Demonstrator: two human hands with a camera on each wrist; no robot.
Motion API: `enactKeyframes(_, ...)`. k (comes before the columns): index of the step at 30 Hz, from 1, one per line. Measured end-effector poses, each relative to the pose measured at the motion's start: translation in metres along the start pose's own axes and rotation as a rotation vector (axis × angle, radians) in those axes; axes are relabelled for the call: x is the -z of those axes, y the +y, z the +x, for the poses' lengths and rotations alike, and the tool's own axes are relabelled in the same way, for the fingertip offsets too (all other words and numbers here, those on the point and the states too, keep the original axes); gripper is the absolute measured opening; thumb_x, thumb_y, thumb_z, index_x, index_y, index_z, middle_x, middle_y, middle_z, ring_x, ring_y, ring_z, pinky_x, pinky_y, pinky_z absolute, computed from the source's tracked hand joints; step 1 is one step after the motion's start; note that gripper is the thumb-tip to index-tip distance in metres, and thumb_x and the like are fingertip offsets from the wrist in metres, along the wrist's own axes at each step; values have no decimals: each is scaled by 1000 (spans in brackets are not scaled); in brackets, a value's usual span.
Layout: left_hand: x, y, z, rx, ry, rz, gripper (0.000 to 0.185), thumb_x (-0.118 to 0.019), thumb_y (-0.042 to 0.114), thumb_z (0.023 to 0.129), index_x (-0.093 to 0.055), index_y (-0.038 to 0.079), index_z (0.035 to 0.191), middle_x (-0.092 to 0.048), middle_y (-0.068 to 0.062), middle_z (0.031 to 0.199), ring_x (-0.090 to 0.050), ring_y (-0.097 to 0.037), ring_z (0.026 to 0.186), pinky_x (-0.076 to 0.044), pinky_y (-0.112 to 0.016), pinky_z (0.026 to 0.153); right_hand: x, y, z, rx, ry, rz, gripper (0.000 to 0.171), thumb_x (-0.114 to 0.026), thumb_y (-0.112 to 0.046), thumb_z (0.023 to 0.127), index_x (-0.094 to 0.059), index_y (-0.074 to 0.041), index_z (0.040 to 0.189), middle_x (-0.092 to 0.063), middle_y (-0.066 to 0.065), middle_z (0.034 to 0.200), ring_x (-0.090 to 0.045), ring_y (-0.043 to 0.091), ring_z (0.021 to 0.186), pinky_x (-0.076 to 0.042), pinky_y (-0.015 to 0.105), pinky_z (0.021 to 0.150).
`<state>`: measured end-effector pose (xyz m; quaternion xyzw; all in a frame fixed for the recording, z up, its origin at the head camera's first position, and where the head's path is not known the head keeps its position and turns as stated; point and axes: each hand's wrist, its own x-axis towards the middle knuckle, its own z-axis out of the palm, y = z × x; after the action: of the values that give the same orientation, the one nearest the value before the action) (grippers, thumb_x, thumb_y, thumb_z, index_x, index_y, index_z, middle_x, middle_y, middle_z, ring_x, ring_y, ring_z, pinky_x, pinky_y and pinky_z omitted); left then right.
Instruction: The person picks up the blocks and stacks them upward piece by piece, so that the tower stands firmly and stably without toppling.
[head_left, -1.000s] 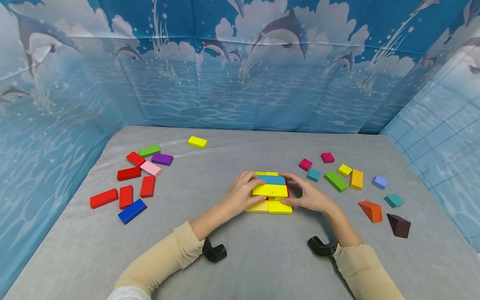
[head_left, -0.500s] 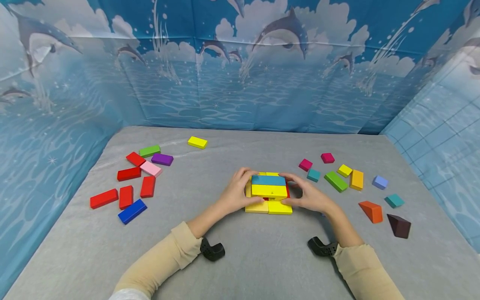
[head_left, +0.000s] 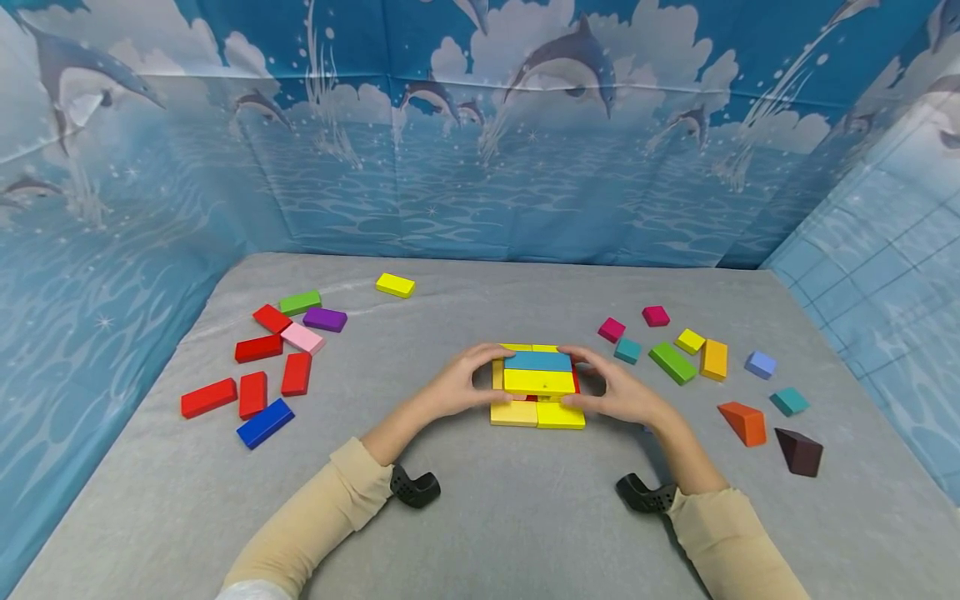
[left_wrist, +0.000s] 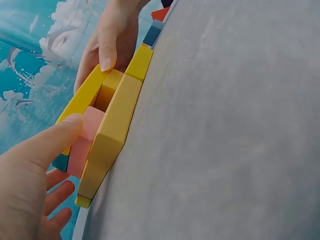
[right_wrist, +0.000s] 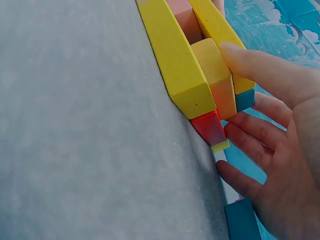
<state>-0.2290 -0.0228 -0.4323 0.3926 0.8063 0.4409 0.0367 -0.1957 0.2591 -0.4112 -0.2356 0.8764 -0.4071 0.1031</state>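
My left grip [head_left: 454, 390] and right grip [head_left: 619, 392] pinch the upper yellow oblong wooden block [head_left: 538, 382] and blue oblong [head_left: 537, 361], lying left-to-right between them.

From where I run the rig, I can read no text, label, brand, number or sign in any of the three views: none on the stacked blocks [head_left: 537, 382], the scattered blocks [head_left: 265, 422], the dolphin-printed backdrop [head_left: 465, 192], the grey table covering [head_left: 525, 517] or the black fittings [head_left: 643, 494] at the sleeve cuffs [head_left: 701, 508].
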Motion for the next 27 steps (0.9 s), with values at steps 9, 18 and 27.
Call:
enactKeyframes(9, -2, 0, 1, 2, 6, 5, 62, -75, 26, 76, -50, 11, 130, -46, -8, 133, -40, -21, 125, -33, -39, 103, 0, 0, 0, -10, 4, -3, 68, -69, -27, 82, -35, -12, 139, -37, 12, 141, -40, 34, 122, -32, 56, 97)
enactKeyframes(18, 40, -21, 8, 121, 105, 2, 67, -72, 27, 79, -42, 7, 135, -40, -10, 138, -37, -27, 126, -31, -47, 102, 0, 1, 0, -7, 10, -8, 69, -69, -27, 81, -35, -13, 139, -37, 12, 140, -40, 33, 121, -33, 56, 97)
enactKeyframes(27, 102, -77, 10, 404, 308, 353, 70, -67, 41, 81, -40, 7, 137, -31, -20, 141, -25, -39, 130, -16, -54, 105, -1, 2, 1, 5, 10, -14, 68, -69, -28, 82, -35, -13, 139, -37, 12, 141, -41, 33, 121, -33, 55, 97)
